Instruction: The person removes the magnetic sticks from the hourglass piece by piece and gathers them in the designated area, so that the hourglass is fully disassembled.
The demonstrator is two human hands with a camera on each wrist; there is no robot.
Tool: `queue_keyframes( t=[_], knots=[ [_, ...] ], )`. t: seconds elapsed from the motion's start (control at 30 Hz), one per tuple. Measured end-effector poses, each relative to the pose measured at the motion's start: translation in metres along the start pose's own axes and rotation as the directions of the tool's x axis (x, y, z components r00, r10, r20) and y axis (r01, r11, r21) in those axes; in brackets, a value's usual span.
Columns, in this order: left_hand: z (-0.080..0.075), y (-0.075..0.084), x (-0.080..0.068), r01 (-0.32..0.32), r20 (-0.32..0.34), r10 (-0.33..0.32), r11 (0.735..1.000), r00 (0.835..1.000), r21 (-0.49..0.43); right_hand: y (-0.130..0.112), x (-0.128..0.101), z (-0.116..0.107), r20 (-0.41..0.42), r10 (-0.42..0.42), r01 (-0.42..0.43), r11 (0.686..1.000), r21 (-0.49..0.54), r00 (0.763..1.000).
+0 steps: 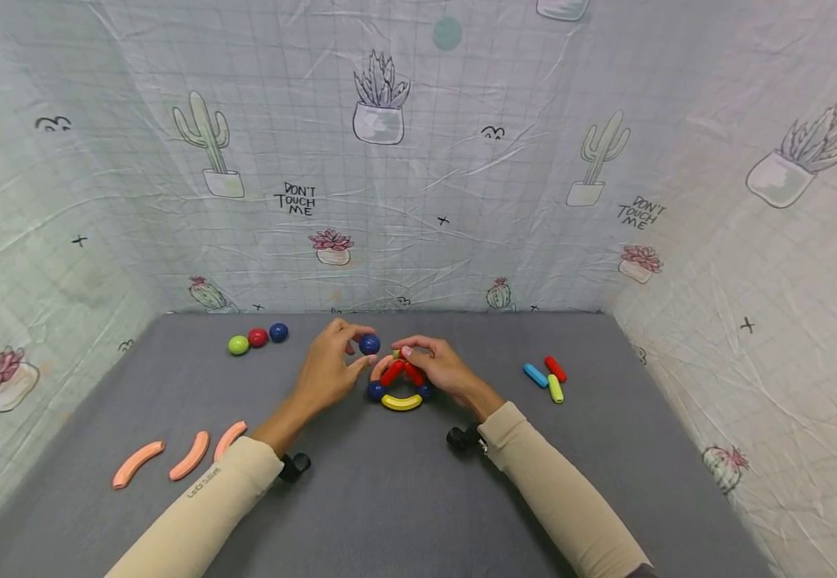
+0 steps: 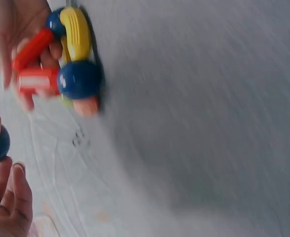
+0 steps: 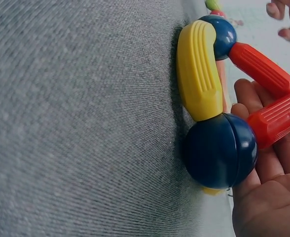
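Observation:
My left hand [image 1: 327, 365] pinches a blue ball [image 1: 369, 344] between thumb and fingertips, just up and left of a small built frame. That frame has blue balls [image 3: 219, 150] at its near corners, joined by a curved yellow bar [image 1: 401, 403]. Two straight red rods [image 3: 275, 118] lean up from the corner balls and meet at the top. A curved orange bar [image 1: 382, 367] forms its left side. My right hand [image 1: 438, 365] grips the frame at the red rods' upper ends, where a bit of green shows; its fingers partly hide that joint.
Green [image 1: 238, 345], red [image 1: 258, 337] and blue [image 1: 278, 331] balls sit at the back left. Several loose curved orange bars [image 1: 138, 464] lie at the front left. Short blue [image 1: 536, 376], red [image 1: 555, 369] and green [image 1: 555, 389] rods lie on the right. A printed cloth surrounds the grey tabletop [image 1: 382, 498].

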State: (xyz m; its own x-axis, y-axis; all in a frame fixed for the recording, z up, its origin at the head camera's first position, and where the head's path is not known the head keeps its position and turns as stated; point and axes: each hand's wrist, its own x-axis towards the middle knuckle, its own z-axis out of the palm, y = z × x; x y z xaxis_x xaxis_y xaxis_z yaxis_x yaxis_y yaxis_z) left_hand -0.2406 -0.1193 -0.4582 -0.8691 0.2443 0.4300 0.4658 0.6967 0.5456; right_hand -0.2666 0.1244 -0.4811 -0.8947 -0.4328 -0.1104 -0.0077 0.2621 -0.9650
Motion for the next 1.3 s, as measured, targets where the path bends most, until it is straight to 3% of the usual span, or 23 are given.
queue_keyframes(
  t=[0.4, 0.77, 0.93, 1.1, 1.3],
  knots=[
    [-0.06, -0.048, -0.02, 0.091, -0.088, -0.082, 0.99, 0.993, 0.106, 0.003, 0.0, -0.003, 0.058, -0.02, 0.018, 0.999, 0.033, 0.998],
    [-0.113, -0.107, -0.036, 0.241, -0.104, -0.227, 0.959, 0.968, 0.147, 0.001, -0.002, -0.003, 0.071, -0.023, 0.019, 0.998, 0.053, 0.997],
    [-0.128, -0.135, -0.04, 0.33, -0.06, -0.325, 0.924, 0.944, 0.191, 0.002, -0.001, -0.003, 0.069, -0.016, 0.011, 0.997, 0.071, 0.997],
    [-0.141, -0.151, -0.044, 0.41, -0.004, -0.419, 0.888, 0.908, 0.206, 0.002, -0.002, -0.003, 0.067, -0.015, 0.011, 0.998, 0.067, 0.998],
    [-0.149, -0.162, -0.048, 0.428, 0.045, -0.449, 0.873, 0.892, 0.236, 0.002, -0.002, -0.003, 0.067, -0.017, 0.013, 0.998, 0.065, 0.998]
  ],
)
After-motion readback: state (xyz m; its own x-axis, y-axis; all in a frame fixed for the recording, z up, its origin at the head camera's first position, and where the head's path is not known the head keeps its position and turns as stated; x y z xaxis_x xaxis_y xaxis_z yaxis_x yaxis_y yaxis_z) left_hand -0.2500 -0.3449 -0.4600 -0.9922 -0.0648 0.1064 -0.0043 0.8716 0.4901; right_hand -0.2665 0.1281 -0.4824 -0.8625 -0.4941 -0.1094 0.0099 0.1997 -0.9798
